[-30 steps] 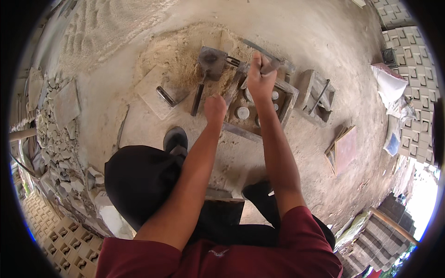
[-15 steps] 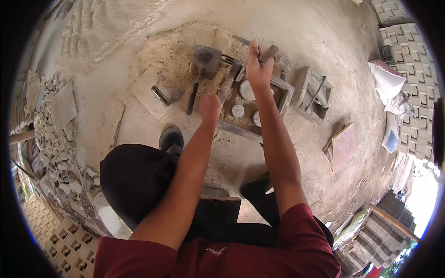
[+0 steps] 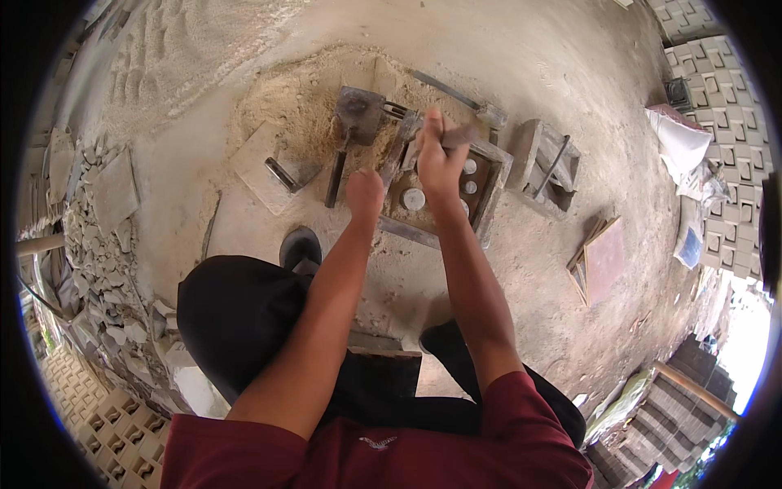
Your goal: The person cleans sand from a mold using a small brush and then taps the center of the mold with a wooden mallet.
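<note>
My right hand (image 3: pixel 440 167) is closed around a brown wooden-looking bar (image 3: pixel 461 135), over the far part of a box-like mould frame (image 3: pixel 423 235). Inside the frame stand several pale round pieces (image 3: pixel 414 199), partly hidden by my right hand and forearm. My left hand (image 3: pixel 364 196) is curled like a fist beside the frame's left wall. Its fingers face away, so I cannot see what they hold or touch. Left of that hand lies a square-bladed trowel (image 3: pixel 360 114) with a dark handle, its blade over loose sand.
A metal tube (image 3: pixel 282 174) lies on a flat slab (image 3: pixel 265 191). A small box mould (image 3: pixel 538 163) with a rod across it sits at right. Beyond the frame rests a grey metal strip (image 3: pixel 444 88). Thin boards (image 3: pixel 601 257), broken rubble (image 3: pixel 102 273) and stacked blocks (image 3: pixel 707 122) surround the floor.
My right hand has come down and left with the bar, from above the frame's far right side to over its far middle. My left hand has barely shifted.
</note>
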The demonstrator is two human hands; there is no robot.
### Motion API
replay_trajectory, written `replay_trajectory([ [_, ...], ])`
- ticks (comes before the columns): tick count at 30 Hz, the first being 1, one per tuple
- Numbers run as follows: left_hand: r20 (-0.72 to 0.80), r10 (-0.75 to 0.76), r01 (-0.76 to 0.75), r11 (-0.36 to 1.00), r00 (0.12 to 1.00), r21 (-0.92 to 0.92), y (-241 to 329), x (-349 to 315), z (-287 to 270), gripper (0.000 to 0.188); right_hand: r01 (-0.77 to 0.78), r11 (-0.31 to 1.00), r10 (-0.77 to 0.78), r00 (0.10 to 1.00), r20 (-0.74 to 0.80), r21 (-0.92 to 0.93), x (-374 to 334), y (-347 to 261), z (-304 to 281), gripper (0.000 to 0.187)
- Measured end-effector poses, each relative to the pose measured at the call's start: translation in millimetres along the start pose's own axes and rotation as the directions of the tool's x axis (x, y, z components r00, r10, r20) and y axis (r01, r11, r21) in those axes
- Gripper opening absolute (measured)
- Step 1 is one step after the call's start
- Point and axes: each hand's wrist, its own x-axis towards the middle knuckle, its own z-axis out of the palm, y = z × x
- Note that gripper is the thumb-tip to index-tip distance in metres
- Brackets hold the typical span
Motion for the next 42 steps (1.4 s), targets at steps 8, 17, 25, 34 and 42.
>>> replay_trajectory([
  [8,-0.025,0.124,-0.120,0.984,0.992,0.133,-5.2,2.2,-0.2,0.048,-0.028,0.998,0.025,0.999,0.045,0.056,-36.5,-21.0,-10.3,0.046],
  [17,-0.041,0.077,-0.074,0.994,0.996,0.075,5.1,0.2,-4.6,0.048,-0.057,0.995,0.056,0.998,0.019,0.084,-70.8,-11.2,-2.6,0.042],
  [25,-0.062,0.008,-0.004,0.998,0.998,0.057,14.8,-15.8,-8.9,0.049,-0.033,0.999,0.033,0.996,0.081,0.006,-91.2,-12.8,-18.9,0.044],
  [34,-0.035,0.057,-0.056,0.997,0.998,0.048,17.0,-16.0,-12.7,0.050,-0.106,0.992,0.104,0.994,0.037,0.069,-99.4,-17.1,-20.4,0.046],
  [42,-0.081,-0.014,0.015,1.000,0.997,0.020,8.8,-7.1,-10.8,0.050,-0.154,0.982,0.155,0.988,0.002,0.112,-95.9,-33.0,-12.9,0.042],
])
